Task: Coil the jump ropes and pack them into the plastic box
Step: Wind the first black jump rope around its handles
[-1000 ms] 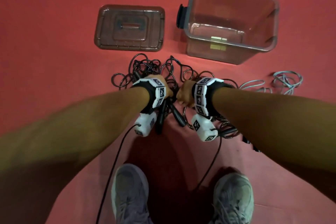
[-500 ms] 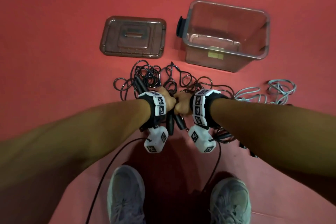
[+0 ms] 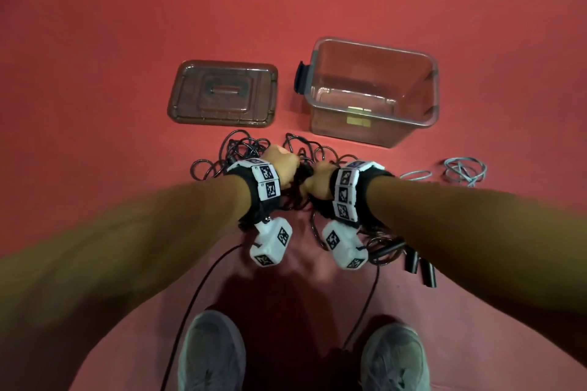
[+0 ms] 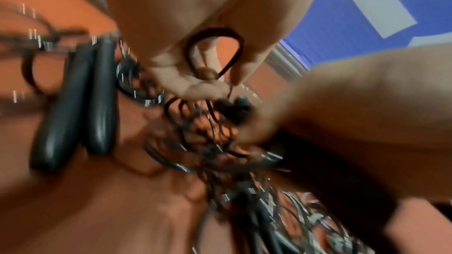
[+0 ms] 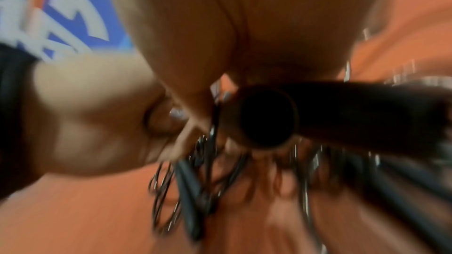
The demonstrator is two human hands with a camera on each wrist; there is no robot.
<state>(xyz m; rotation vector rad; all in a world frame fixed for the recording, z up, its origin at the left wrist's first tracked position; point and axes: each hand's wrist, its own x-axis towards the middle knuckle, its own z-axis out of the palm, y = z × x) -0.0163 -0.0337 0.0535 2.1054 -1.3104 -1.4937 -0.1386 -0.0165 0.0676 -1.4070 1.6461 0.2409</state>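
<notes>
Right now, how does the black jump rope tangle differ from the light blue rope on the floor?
The black rope tangle is a large heap with both hands, left hand and right hand, gripping into it; the light blue rope is a smaller, looser bunch lying untouched. Black sits between lid and feet; blue lies right of it. Neither is in the plastic box.

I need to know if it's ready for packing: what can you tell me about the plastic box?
The plastic box is a clear, rectangular tub with rounded corners and a thickened rim. It stands upright and open on the red floor, beyond the tangled black jump ropes. A dark latch sits on its left end. A small yellowish label shows through the near wall; otherwise nothing is inside. Its lid lies flat to its left, apart. Neither hand touches it.
</notes>
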